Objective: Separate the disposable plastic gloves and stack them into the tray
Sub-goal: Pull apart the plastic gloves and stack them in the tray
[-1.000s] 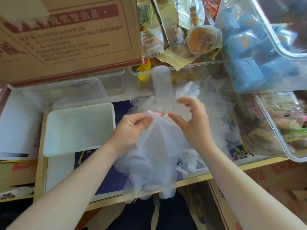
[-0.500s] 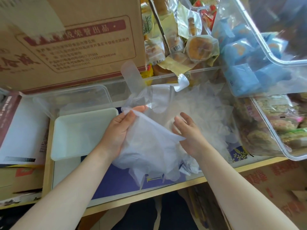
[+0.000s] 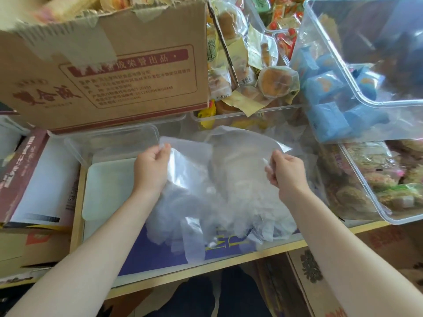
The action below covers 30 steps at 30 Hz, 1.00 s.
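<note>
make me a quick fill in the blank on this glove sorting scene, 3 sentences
1. The left hand and right hand each pinch an edge of a clear plastic ____.
2. The white tray lies on the person's ____ side of the glove pile.
3. The cardboard box behind the tray bears ____ print.

Missing words: glove; left; red

The left hand [image 3: 150,170] and the right hand [image 3: 285,172] each pinch an upper corner of a clear plastic glove [image 3: 192,179], holding it spread above the crumpled glove pile [image 3: 247,209] on the bench [image 3: 201,274], with the white tray [image 3: 107,191] just left of it.
</note>
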Each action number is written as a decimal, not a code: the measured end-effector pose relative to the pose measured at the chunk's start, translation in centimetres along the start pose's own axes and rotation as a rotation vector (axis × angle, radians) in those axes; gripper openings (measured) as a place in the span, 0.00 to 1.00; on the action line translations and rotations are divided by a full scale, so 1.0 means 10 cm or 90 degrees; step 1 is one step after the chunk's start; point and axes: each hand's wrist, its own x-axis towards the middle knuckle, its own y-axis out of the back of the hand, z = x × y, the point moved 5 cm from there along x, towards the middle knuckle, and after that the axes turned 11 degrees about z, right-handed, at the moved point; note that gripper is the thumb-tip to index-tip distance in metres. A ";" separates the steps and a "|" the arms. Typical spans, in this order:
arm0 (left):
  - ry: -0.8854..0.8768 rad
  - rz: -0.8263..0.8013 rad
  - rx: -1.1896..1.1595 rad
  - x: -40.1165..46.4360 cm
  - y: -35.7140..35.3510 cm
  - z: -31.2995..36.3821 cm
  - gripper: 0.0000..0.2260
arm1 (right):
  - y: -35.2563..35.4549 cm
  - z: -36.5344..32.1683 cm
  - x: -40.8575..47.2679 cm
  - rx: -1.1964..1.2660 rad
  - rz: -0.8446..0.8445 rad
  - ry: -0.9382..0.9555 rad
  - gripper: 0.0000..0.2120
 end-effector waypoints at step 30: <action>0.184 -0.091 -0.264 -0.27 -0.09 0.16 0.11 | -0.57 -0.45 -1.20 0.143 -0.553 -0.191 0.28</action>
